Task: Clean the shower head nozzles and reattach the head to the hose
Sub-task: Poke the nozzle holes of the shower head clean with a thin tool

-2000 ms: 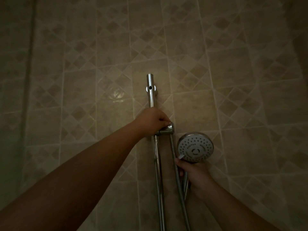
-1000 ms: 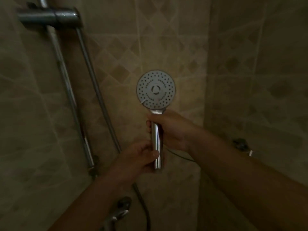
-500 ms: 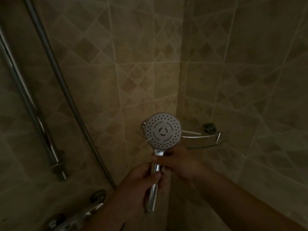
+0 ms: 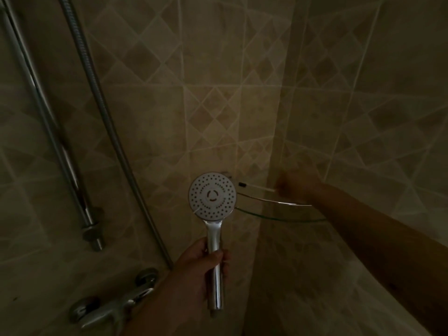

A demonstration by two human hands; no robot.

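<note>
Head view: my left hand point(image 4: 201, 270) grips the shower head point(image 4: 212, 195); right hand point(image 4: 299, 187), fingers curled, reaches the brush point(image 4: 257, 187) at the shelf's point(image 4: 286, 218) back edge; grasp unclear; nozzles uncleaned, I judge

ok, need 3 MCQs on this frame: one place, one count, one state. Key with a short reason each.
1. Where is the round white-faced chrome shower head?
A. clipped on the chrome wall rail
B. held up in front of the tiled corner
C. lying on the glass shelf

2. How many hands grip its handle?
A. none
B. one
C. two

3. The right hand is:
A. at the glass corner shelf
B. on the mixer tap
C. round the hose

Key: 1 B, it stands upright beside the shelf; 2 B, only the left hand wraps the handle; 3 A, it reaches over the shelf by a thin white stick.
</note>
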